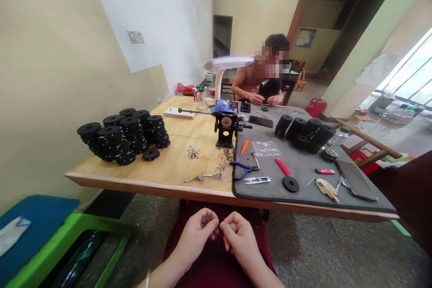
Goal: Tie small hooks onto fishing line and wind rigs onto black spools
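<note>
My left hand (201,228) and my right hand (239,235) are close together over my lap, below the table's front edge. Both are closed, thumb against fingers in a pinch. Whatever lies between the fingertips is too small to make out. On the table ahead lie thread snips (257,180), blue-handled pliers (243,170), and a black foam ring (290,184) beside a red-handled tool (282,166). Small coloured beads (193,152) form a little pile on the bare wood, and dark tiny pieces (225,158) are scattered to their right.
Stacks of black foam spools (130,128) stand at left, more spools (305,132) at right on the grey mat (270,191). A black hand-crank device (225,128) and a lamp (229,62) stand mid-table. Across sits another person (245,82). A green stool (77,229) is at lower left.
</note>
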The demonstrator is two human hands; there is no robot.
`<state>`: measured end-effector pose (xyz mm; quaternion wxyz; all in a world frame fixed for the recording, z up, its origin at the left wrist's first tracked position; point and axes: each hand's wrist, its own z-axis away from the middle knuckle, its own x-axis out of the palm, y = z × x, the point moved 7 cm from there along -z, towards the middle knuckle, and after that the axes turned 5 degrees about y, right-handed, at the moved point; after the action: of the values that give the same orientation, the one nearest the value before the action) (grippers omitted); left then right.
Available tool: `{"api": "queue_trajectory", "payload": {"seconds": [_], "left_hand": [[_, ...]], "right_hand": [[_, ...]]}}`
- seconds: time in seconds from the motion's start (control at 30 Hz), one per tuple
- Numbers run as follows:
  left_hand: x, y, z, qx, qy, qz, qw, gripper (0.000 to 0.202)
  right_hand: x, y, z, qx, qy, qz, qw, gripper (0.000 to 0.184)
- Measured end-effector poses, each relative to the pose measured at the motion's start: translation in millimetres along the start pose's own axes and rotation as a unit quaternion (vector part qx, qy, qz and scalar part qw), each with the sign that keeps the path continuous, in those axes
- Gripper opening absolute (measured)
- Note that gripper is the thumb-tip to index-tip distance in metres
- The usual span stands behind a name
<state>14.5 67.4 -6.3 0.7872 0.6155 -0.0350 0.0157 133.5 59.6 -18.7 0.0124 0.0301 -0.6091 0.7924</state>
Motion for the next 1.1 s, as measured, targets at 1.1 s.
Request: {"api": "queue_trajectory", "payload": {"seconds": [1.1], "left_hand": [[4.5, -0.1, 5.3, 0.030, -0.019, -0.065, 0.997, 0.020]], "right_hand": [[-1.0, 7.3, -5.8, 0.031, -0.010, -0.095, 0.995, 0.036]]}}
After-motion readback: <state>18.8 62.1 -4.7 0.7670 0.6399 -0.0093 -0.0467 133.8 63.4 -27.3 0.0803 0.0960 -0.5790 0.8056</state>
